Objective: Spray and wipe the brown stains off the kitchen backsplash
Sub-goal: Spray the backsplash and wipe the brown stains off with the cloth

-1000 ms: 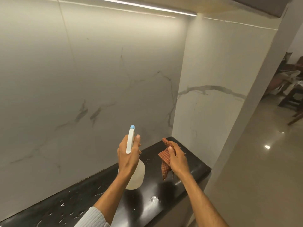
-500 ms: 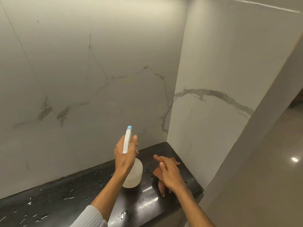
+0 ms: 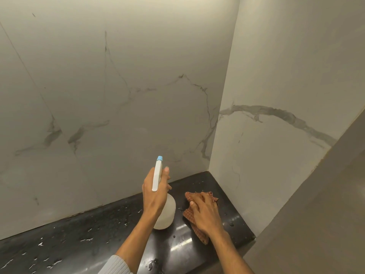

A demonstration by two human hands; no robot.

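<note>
Both grips busy: left hand (image 3: pixel 156 196) clasps spray bottle (image 3: pixel 165 212); right hand (image 3: pixel 205 212) flattens cloth (image 3: pixel 197 229) near countertop (image 3: pixel 98 234) edge.

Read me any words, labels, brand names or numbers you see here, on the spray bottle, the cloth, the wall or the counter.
None: no readable text anywhere in this view.
Spray bottle in the left hand: plain white body, blue nozzle, no label showing.
Checked cloth under the right hand: pattern only.
Marble backsplash: grey veins only.
Black counter: droplets only.

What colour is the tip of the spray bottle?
Light blue. The nozzle tip tops the white spray bottle in the left hand, seen in the head view.
</note>
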